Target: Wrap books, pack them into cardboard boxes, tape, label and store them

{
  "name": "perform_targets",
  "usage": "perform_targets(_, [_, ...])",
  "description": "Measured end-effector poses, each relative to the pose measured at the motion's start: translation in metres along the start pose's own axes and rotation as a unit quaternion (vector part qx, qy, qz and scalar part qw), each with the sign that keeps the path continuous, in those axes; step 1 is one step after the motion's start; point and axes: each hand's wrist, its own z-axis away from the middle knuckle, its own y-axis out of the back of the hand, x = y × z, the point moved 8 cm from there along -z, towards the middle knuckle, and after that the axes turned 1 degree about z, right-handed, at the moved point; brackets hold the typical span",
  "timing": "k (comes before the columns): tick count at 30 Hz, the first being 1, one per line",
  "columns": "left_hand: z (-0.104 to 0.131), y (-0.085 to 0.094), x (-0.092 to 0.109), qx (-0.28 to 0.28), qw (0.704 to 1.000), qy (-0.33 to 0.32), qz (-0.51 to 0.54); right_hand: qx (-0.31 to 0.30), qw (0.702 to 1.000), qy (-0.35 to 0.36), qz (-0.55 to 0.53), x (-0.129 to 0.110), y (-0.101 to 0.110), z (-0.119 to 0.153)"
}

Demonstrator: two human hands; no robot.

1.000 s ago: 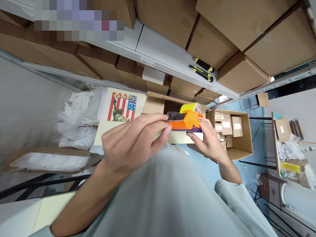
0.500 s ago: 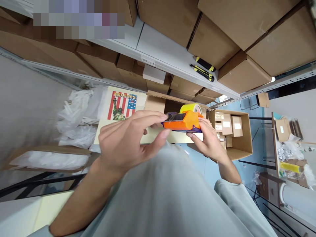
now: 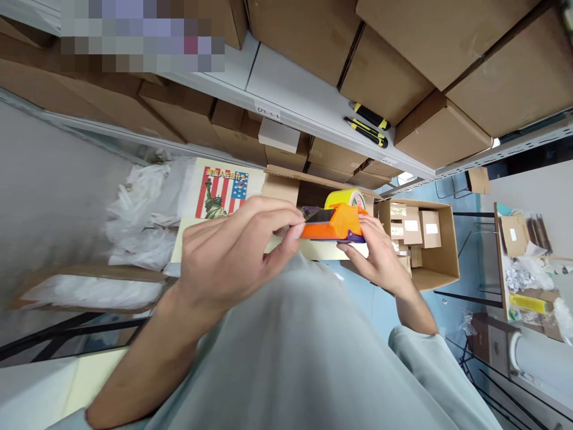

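An orange and purple tape dispenser (image 3: 344, 222) with a black part facing my left side is held in front of my body. It carries a roll of yellow tape (image 3: 342, 197) at its far side. My right hand (image 3: 380, 254) grips the dispenser's right end, thumb below and fingers behind. At the opposite end, the thumb and forefinger of my left hand (image 3: 237, 254) are pinched together, seemingly on the tape's free end. What exactly lies between those fingertips is mostly hidden.
An open carton (image 3: 313, 173) stands behind the dispenser, beside a printed Statue of Liberty picture (image 3: 222, 194). Small boxes fill part of another carton (image 3: 443, 245) at right. Two utility knives (image 3: 369, 122) lie on the shelf above. White plastic bags (image 3: 143, 221) are heaped at left.
My left thumb and forefinger, apart before, have come together at the dispenser's left end. The dispenser has tilted slightly; my right hand keeps its grip.
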Motion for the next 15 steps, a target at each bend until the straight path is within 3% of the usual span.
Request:
perform_targets(3, [-0.003, 0.003, 0.009, 0.017, 0.998, -0.057, -0.027, 0.008, 1.000, 0.025, 0.002, -0.003, 0.000, 0.002])
perform_targets(9, [0.000, 0.008, 0.013, 0.028, 0.997, -0.068, -0.016, 0.001, 0.999, 0.032, 0.005, -0.002, -0.001, 0.005])
perform_targets(15, [0.001, 0.023, 0.026, 0.054, 0.983, -0.130, -0.122, 0.007, 0.997, 0.073, -0.002, -0.010, 0.004, 0.008])
